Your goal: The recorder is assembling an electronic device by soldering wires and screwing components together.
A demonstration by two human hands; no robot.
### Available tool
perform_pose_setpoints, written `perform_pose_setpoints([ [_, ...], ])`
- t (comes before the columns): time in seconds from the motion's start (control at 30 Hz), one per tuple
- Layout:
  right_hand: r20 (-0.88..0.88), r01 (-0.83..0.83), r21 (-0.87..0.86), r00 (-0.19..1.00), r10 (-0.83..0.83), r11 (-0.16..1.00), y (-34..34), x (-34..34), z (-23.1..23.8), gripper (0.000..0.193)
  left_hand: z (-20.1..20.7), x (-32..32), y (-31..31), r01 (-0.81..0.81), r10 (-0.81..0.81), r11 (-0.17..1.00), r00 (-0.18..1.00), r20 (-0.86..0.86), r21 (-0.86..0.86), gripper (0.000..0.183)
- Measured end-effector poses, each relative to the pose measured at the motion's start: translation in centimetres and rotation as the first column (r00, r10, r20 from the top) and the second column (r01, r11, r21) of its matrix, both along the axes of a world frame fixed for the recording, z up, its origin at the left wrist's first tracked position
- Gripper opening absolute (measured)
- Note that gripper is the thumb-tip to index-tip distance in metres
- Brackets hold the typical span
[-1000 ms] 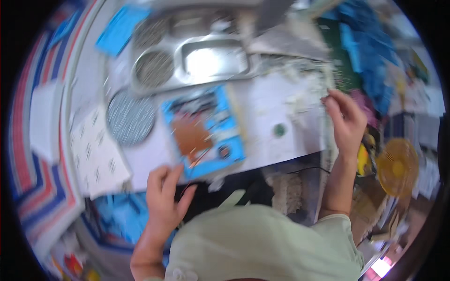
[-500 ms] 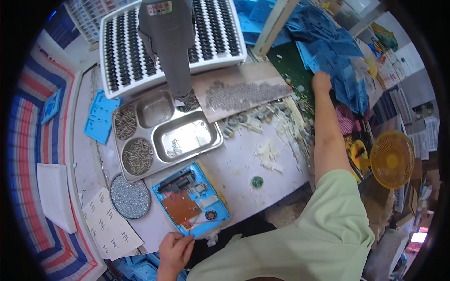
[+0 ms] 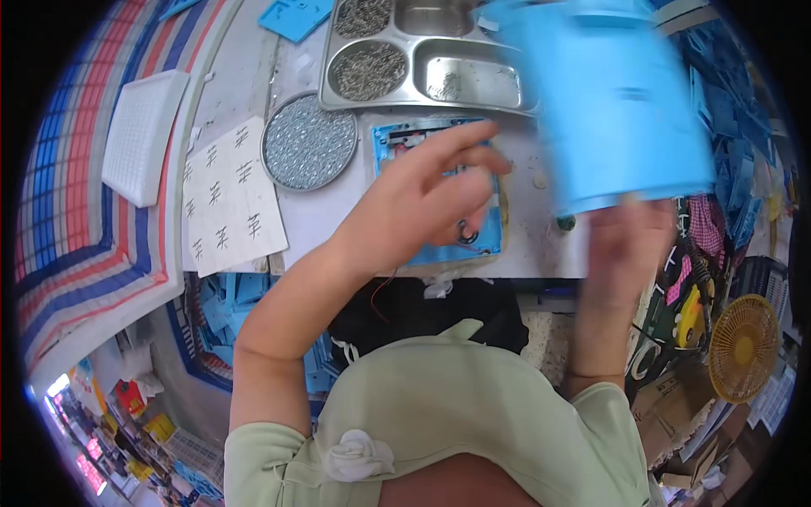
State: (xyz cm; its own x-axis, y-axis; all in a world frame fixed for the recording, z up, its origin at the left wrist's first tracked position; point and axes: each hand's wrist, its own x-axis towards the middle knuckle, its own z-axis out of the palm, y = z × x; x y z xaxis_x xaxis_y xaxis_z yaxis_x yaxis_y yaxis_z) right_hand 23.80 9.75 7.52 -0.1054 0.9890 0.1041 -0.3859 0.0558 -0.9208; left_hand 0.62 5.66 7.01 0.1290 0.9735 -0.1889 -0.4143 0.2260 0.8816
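My right hand [image 3: 629,245], smeared by motion, grips a flat blue plastic panel [image 3: 625,110] by its near edge. The panel is raised over the right side of the table and also blurred. Over a blue plastic casing [image 3: 490,232] reaches my left hand [image 3: 422,198], its fingers loosely bent and apart, with nothing visible in them. The casing lies on the table near its front edge and holds electronic parts and a round black piece. My left hand and forearm hide much of its inside.
A steel compartment tray [image 3: 410,80] with small metal parts stands beyond the casing. Left of it are a round dish of small metallic pieces [image 3: 308,139] and a sheet with handwriting [image 3: 232,198]. A yellow basket [image 3: 743,348] and piled blue panels [image 3: 735,169] are at the right.
My right hand has come back from the pile at the far right with a blue panel. My left hand has left the casing's near edge and risen over it. The view has shifted.
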Motion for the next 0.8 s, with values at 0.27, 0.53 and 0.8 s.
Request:
perform_pose_setpoints([
  [0.27,0.172,-0.295,-0.071,0.937,0.303,0.953,6.2,-2.9,1.8,0.055,1.7,-4.7,2.9,-0.069,0.083,0.987,0.993,-0.089,0.147,0.033],
  [0.53,0.692,-0.26,0.117,0.713,0.109,0.959,0.5,-1.3,-0.3,0.054,-2.4,-3.8,0.1,-0.109,0.364,0.907,0.686,-0.63,0.406,0.069],
  [0.8,0.803,-0.254,0.045,0.584,0.116,0.966,-4.9,0.2,-8.1,0.053,-5.9,-2.6,-4.3,0.125,0.225,0.945,0.425,-0.877,0.304,0.078],
])
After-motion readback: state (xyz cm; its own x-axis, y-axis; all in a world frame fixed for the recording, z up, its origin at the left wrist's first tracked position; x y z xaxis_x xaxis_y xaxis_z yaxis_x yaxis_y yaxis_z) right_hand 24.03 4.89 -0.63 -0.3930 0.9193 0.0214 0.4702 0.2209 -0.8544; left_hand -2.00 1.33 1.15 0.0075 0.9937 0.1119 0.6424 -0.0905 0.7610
